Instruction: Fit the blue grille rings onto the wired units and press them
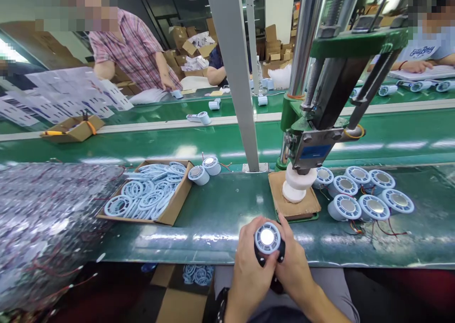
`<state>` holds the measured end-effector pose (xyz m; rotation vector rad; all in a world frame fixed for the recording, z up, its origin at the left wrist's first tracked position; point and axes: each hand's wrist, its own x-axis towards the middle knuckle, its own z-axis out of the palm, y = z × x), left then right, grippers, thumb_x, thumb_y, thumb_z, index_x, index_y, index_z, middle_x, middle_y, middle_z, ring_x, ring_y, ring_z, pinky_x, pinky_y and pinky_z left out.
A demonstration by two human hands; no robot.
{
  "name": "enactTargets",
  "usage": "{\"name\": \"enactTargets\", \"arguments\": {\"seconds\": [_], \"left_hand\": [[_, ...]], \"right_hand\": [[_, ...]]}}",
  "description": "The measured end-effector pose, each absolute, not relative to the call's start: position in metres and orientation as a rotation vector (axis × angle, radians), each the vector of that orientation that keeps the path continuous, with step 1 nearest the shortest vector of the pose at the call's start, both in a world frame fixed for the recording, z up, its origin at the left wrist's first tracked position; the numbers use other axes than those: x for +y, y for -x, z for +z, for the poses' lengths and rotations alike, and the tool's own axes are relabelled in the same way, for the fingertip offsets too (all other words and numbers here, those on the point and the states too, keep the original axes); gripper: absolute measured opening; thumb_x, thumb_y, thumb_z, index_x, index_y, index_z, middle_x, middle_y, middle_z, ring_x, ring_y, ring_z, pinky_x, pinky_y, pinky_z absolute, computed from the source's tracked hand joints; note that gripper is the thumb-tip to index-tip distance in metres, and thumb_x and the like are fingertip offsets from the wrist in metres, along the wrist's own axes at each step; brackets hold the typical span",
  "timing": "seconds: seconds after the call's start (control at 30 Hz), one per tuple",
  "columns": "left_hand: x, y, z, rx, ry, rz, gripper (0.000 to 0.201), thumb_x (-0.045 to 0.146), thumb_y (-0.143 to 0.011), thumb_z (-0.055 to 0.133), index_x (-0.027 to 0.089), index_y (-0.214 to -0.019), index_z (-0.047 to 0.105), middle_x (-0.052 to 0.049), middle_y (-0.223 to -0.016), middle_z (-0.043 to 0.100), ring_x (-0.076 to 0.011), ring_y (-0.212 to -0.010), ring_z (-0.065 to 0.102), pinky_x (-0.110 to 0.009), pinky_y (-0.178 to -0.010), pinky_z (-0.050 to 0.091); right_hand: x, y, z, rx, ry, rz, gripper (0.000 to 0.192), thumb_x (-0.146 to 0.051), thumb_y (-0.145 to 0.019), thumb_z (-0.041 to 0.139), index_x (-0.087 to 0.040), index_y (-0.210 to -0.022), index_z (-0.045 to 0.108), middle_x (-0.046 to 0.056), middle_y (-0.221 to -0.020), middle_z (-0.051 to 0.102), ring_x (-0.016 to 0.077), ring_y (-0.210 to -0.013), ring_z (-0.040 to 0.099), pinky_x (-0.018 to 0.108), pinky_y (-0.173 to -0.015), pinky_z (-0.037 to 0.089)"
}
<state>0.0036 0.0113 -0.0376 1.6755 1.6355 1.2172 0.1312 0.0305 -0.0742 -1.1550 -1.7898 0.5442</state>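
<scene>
Head view: left hand [250,266] and right hand [293,263] clamped together around round lamp part [267,238].

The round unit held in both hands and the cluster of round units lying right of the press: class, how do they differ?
The held unit sits alone, gripped by the left hand and right hand; the cluster units lie grouped and untouched on the green bench. The held unit's centre glares bright white and it has a dark body; the cluster units show duller centres, pale bodies and loose wires. Both have pale slotted ring faces.
</scene>
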Motion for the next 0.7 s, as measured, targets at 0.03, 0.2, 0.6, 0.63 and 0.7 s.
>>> {"name": "enactTargets", "arguments": {"seconds": [0.03, 0.2, 0.6, 0.63, 0.7], "left_hand": [[0.010, -0.007, -0.042, 1.635, -1.596, 1.234, 0.066, 0.013, -0.077, 0.063, 0.023, -0.140, 0.045, -0.014, -0.128, 0.066, -0.0300, -0.119, 0.063, -0.049, -0.102, 0.052], [0.006, -0.014, -0.051, 1.573, -1.450, 1.243, 0.057, 0.023, -0.086, 0.059, 0.020, -0.141, 0.045, -0.017, -0.141, 0.057, -0.0321, -0.131, 0.056, -0.050, -0.107, 0.047], [-0.019, -0.017, -0.027, 1.265, -1.490, 1.430, 0.082, 0.056, -0.086, 0.067, 0.025, -0.152, 0.030, -0.018, -0.146, 0.053, -0.0356, -0.135, 0.053, -0.049, -0.106, 0.053], [-0.019, -0.016, -0.027, 1.256, -1.496, 1.438, 0.080, 0.056, -0.085, 0.067, 0.026, -0.151, 0.032, -0.018, -0.146, 0.054, -0.0357, -0.134, 0.053, -0.050, -0.105, 0.053], [-0.018, -0.015, -0.027, 1.217, -1.525, 1.474, 0.069, 0.055, -0.085, 0.068, 0.029, -0.144, 0.041, -0.016, -0.145, 0.054, -0.0357, -0.134, 0.054, -0.052, -0.105, 0.052]], "right_hand": [[0.031, -0.131, -0.074, -1.794, 1.164, 0.547, 0.080, -0.017, -0.084, 0.060, -0.017, -0.156, 0.025, 0.014, -0.126, 0.069, 0.0252, -0.109, 0.072, 0.035, -0.088, 0.063], [0.032, -0.131, -0.068, -1.840, 1.125, 0.518, 0.070, -0.015, -0.084, 0.058, -0.016, -0.152, 0.038, 0.015, -0.127, 0.069, 0.0261, -0.109, 0.072, 0.036, -0.092, 0.062], [0.014, -0.139, -0.022, -1.676, 0.846, 0.237, 0.071, -0.028, -0.101, 0.048, -0.022, -0.160, 0.008, 0.015, -0.116, 0.073, 0.0238, -0.114, 0.070, 0.045, -0.093, 0.062], [0.014, -0.139, -0.021, -1.682, 0.845, 0.224, 0.071, -0.029, -0.101, 0.048, -0.022, -0.160, 0.008, 0.015, -0.115, 0.073, 0.0239, -0.113, 0.070, 0.045, -0.092, 0.062], [0.013, -0.138, -0.020, -1.676, 0.835, 0.198, 0.071, -0.030, -0.102, 0.047, -0.020, -0.160, 0.008, 0.016, -0.113, 0.074, 0.0239, -0.111, 0.071, 0.045, -0.090, 0.062]]}}
